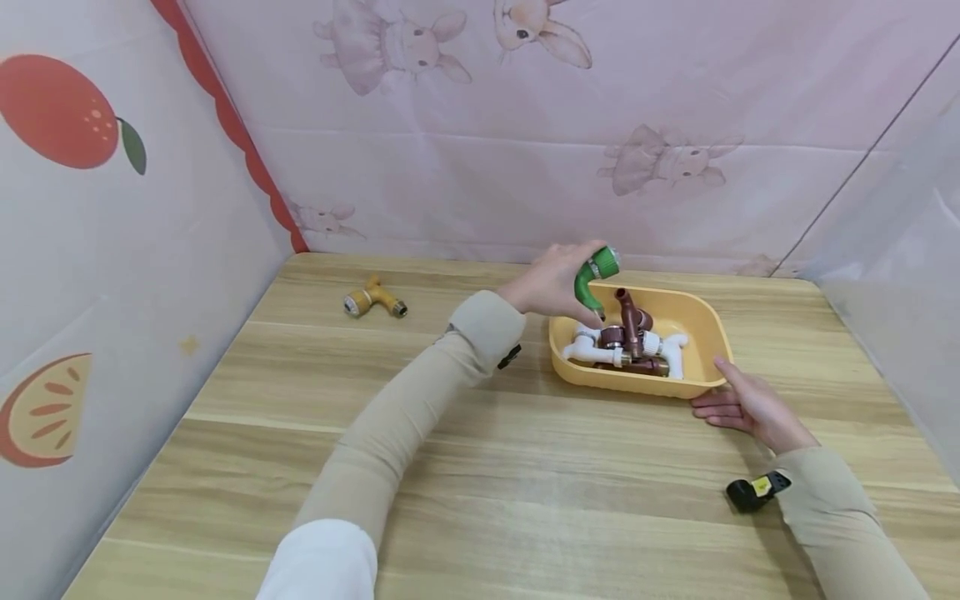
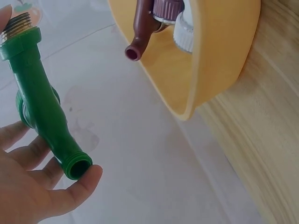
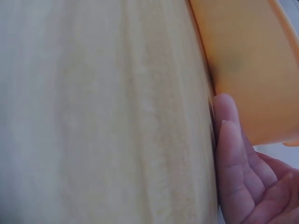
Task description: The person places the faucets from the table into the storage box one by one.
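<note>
My left hand (image 1: 551,283) grips a green plastic faucet (image 1: 592,279) just above the left rim of a yellow tray (image 1: 701,325). In the left wrist view the green faucet (image 2: 39,102) lies across my fingers (image 2: 70,191), its brass-threaded end up and its open spout down. The tray holds brown and white pipe fittings (image 1: 630,337); a brown spout (image 2: 140,35) sticks out over the yellow tray (image 2: 219,70). My right hand (image 1: 750,404) lies flat on the table, fingers straight, touching the tray's front right corner (image 3: 252,70).
A yellow-brown faucet (image 1: 373,300) lies alone on the wooden table (image 1: 525,492) at the back left. Pink printed cloth walls close in the back and both sides. Black wrist devices sit on both sleeves.
</note>
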Motion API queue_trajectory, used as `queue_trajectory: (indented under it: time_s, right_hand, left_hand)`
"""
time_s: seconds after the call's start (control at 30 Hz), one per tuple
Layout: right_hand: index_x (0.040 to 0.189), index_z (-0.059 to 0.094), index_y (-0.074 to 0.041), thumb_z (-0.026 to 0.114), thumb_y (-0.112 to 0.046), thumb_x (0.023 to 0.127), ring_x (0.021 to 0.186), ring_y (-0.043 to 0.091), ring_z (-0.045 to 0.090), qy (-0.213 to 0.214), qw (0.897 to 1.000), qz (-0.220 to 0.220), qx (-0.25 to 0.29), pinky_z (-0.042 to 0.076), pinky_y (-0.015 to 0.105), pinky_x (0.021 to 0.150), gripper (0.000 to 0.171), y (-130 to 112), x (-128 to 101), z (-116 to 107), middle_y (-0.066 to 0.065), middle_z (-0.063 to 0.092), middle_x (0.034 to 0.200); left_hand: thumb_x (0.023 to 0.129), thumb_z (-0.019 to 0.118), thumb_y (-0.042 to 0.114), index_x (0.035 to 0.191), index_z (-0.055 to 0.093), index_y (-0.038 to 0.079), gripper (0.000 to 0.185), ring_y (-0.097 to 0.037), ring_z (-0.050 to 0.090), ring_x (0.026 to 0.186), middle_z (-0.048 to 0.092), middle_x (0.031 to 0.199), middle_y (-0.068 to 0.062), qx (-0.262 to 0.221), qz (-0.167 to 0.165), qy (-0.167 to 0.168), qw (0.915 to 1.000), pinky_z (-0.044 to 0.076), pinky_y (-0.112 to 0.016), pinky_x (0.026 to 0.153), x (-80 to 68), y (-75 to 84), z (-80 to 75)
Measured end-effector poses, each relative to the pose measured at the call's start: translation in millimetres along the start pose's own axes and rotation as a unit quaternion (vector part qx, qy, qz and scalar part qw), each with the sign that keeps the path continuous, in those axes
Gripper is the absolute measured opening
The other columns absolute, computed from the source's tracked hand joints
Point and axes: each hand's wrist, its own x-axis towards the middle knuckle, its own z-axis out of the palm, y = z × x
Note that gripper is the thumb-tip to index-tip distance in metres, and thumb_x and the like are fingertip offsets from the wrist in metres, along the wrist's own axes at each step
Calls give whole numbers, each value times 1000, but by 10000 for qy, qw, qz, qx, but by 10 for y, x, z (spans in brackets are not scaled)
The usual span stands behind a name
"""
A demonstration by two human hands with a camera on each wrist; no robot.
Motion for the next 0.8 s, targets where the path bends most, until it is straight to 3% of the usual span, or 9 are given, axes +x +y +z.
queue_trajectory:
  time_s: [0.23, 0.53, 0.8]
  right_hand:
    - [131, 21, 12, 33, -56, 91, 80, 19, 66, -17, 10000, 58, 34, 52, 32, 74, 79, -15, 38, -42, 6, 69, 86]
    - [130, 21, 12, 33, -55, 92, 80, 20, 66, -110, 9999, 15, 43, 52, 33, 74, 78, -8, 33, -65, 8, 68, 87]
    - [133, 16, 14, 33, -56, 91, 80, 20, 66, -112, 9999, 7, 43, 52, 32, 74, 83, 15, 19, -93, 7, 68, 86]
  left_hand:
    - [59, 82, 46, 142, 23, 19, 105, -14, 40, 103, 50, 115, 3, 86, 152, -87, 9998, 32, -32, 91, 132, -8, 85]
    - [60, 83, 42, 144, 22, 20, 106, -15, 36, 107, 48, 119, 4, -89, 60, -184, 9998, 35, -30, 88, 217, 63, 111]
    - [61, 82, 38, 145, 20, 20, 105, -13, 37, 105, 46, 121, 2, 12, 101, -510, 9986, 37, -23, 82, 346, 165, 170]
